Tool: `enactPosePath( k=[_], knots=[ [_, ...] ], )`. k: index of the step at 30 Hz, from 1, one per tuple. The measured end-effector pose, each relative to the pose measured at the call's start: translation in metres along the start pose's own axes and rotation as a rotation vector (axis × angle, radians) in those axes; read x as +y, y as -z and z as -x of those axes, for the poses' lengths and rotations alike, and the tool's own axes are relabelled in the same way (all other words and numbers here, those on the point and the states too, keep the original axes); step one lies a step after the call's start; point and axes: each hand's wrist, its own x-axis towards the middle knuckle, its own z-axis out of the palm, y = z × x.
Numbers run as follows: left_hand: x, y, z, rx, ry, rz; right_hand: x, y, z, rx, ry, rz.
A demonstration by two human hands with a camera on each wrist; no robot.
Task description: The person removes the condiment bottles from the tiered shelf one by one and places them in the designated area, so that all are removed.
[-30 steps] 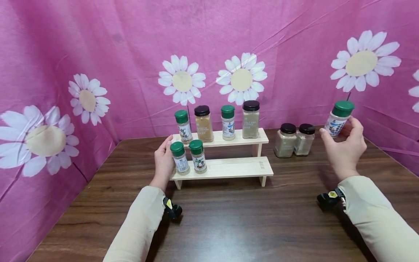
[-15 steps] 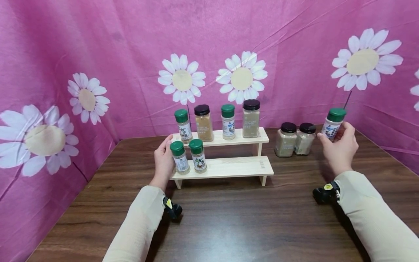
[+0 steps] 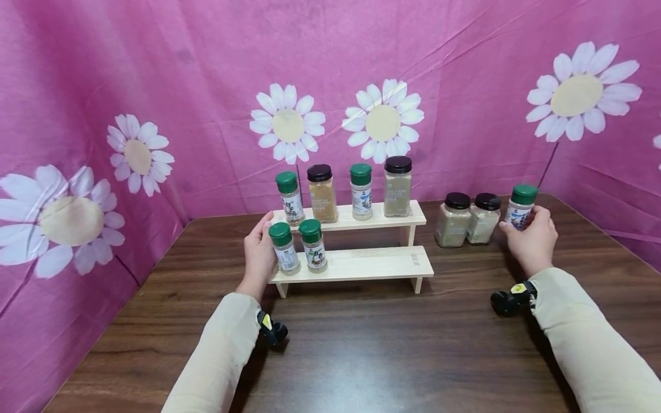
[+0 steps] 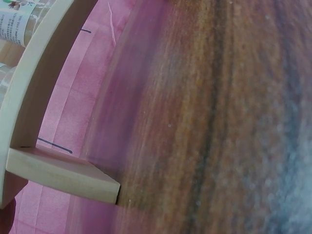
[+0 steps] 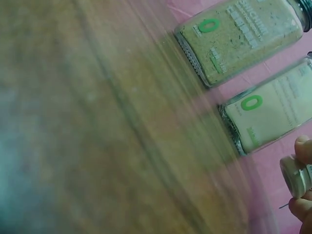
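At the right of the head view, my right hand (image 3: 532, 241) grips a spice bottle (image 3: 518, 215) with a green lid and white-blue label. In the right wrist view the base of this spice bottle (image 5: 291, 176) shows between finger and thumb, apart from the tabletop. Just left of it stand two black-lidded glass jars, a greenish one (image 3: 453, 223) and a paler one (image 3: 483, 221). My left hand (image 3: 260, 255) holds the left end of a two-step wooden rack (image 3: 372, 265), its fingers partly hidden by the rack and bottles. A fingertip (image 4: 6, 217) shows under the shelf corner in the left wrist view.
On the upper step stand green-lidded bottles (image 3: 292, 206) (image 3: 361, 198) and black-lidded jars of orange-brown (image 3: 322, 201) and grey-green (image 3: 397, 192) seasoning. Two green-lidded bottles (image 3: 285, 255) (image 3: 314, 252) occupy the lower step's left end. Behind the brown table (image 3: 351, 344) hangs a pink flowered cloth (image 3: 217, 103).
My right hand has lowered the spice bottle and brought it leftward, closer to the two black-lidded jars, turning it more upright. My left hand has stayed at the rack's end.
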Motion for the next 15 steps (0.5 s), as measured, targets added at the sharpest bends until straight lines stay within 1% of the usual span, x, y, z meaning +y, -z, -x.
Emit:
enactPosePath(
  k=[9,12,15],
  knots=[
    [0.0,-0.001,0.0,0.006,-0.004,0.02,0.005,-0.007,0.0,-0.032,-0.06,0.021],
    [0.0,0.0,0.0,0.003,-0.004,0.02,0.007,-0.009,0.0,-0.044,-0.087,0.011],
    [0.0,0.0,0.0,0.003,-0.007,0.016,0.009,-0.011,0.0,-0.039,-0.096,-0.002]
  ],
)
